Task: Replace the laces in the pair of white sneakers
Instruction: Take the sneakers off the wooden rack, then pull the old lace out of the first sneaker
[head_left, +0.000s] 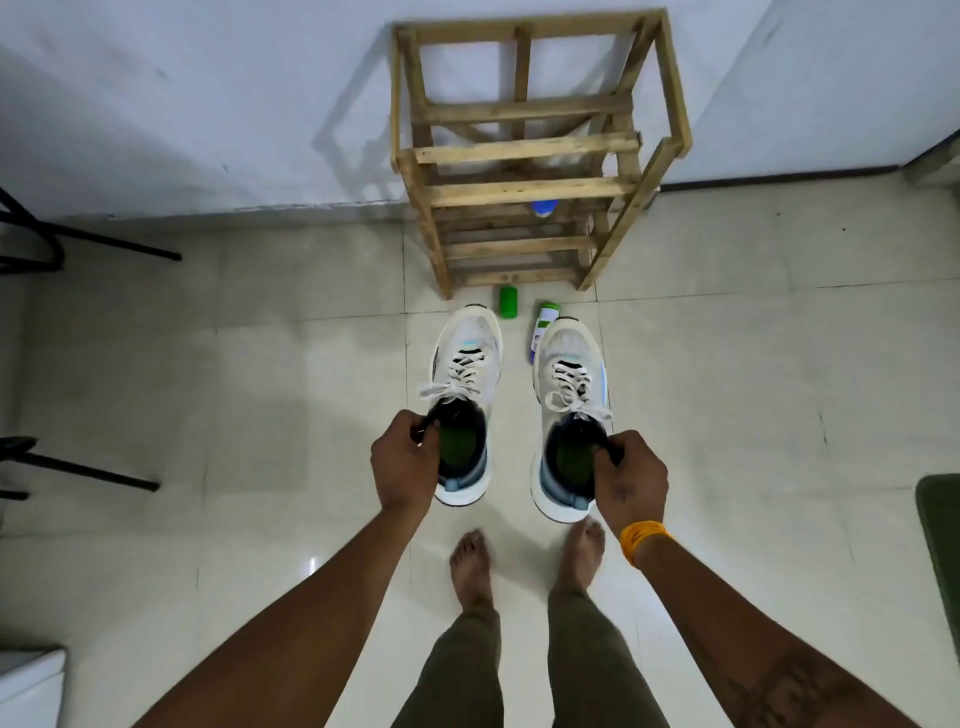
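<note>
I hold two white sneakers out in front of me above the tiled floor, toes pointing away. My left hand (402, 460) pinches the dark collar of the left sneaker (467, 374). My right hand (631, 480) pinches the collar of the right sneaker (569, 374). Both shoes have green insoles and are laced with white laces (457, 376), each tied in a bow near the tongue.
A wooden slatted rack (535, 150) stands against the wall ahead, with a blue-capped bottle (544, 207) inside. A green container (508, 301) and a green-and-white bottle (543, 322) lie on the floor. Black chair legs (88, 244) are at left, a green mat (943, 530) at right. My bare feet (472, 566) stand below.
</note>
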